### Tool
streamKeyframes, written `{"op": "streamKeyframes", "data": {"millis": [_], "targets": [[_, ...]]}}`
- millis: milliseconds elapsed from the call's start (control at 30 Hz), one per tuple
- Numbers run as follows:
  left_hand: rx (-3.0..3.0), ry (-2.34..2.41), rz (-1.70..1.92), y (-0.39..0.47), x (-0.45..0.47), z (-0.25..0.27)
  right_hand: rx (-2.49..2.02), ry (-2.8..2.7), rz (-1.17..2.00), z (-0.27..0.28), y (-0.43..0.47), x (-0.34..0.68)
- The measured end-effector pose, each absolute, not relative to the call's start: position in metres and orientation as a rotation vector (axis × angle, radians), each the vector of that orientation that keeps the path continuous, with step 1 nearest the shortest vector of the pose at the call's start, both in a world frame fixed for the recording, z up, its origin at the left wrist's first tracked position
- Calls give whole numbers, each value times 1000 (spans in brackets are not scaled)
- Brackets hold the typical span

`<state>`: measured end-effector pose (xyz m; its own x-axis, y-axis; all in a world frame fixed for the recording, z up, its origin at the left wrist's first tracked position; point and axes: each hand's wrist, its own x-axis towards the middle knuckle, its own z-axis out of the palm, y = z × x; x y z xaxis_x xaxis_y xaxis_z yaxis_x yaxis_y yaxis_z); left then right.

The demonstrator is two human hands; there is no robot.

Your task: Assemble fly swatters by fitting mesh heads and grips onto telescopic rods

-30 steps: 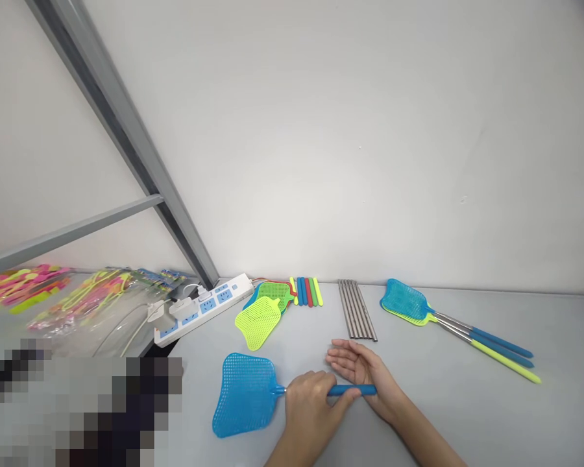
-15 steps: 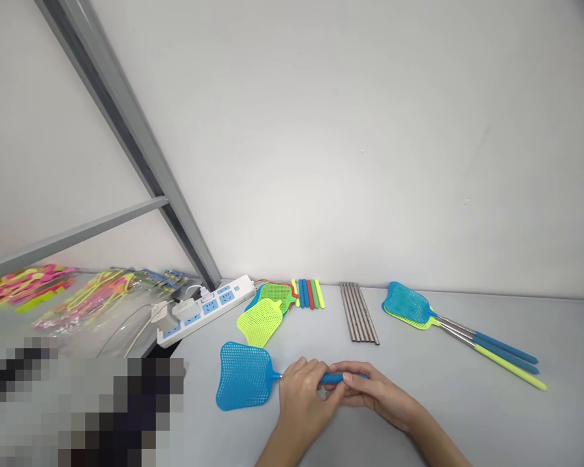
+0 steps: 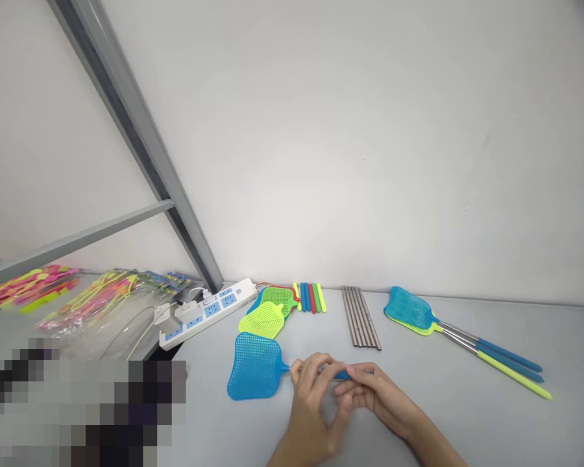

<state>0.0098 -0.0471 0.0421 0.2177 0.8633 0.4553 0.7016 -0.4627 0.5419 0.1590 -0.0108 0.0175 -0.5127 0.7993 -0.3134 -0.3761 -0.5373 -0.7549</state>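
Observation:
A blue fly swatter (image 3: 255,368) is held across the front of the table, its mesh head at the left. My left hand (image 3: 312,405) has its fingers curled over the thin metal shaft, near the handle, with the thumb apart below. The blue handle (image 3: 343,375) lies between the thumb and fingers of my right hand (image 3: 382,392); its far end is hidden by that hand. Just behind the blue head, a yellow swatter head (image 3: 267,319) partly covers a green swatter head (image 3: 279,297).
Several coloured handles (image 3: 312,298) and metal tubes (image 3: 361,318) lie in rows near the wall. At right rest three fly swatters (image 3: 411,310) with shafts and handles. A power strip (image 3: 207,314), a grey metal post (image 3: 150,136) and bagged colourful items (image 3: 97,298) are at left.
The blue fly swatter has shifted right and slightly up in the view. My left thumb has come away from the handle, and its fingers have loosened and lifted.

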Motion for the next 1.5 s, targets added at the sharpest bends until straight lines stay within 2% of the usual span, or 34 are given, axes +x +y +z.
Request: {"op": "streamKeyframes", "data": {"millis": [100,167,467,800,967,1233,1500], "targets": [[2279,1234,1067,-52,16,39,-819,-735,2073,19,-10,158],[2178,1103,1182,-54,23,34,-792,-660,2056,20,-10,158],[1161,1208,1340,-41,29,18,-713,-632,2093,19,-7,159],[615,1013,1743,-21,5,23,-796,-641,2044,12,-11,158],[482,982,1855,-19,-3,27,-805,-744,2170,16,-17,154],[447,1045,1819,-12,-13,25,-789,-1037,2368,13,-20,151],[434,1223,1802,-9,-20,28,-555,-576,2709,22,-35,137]]}}
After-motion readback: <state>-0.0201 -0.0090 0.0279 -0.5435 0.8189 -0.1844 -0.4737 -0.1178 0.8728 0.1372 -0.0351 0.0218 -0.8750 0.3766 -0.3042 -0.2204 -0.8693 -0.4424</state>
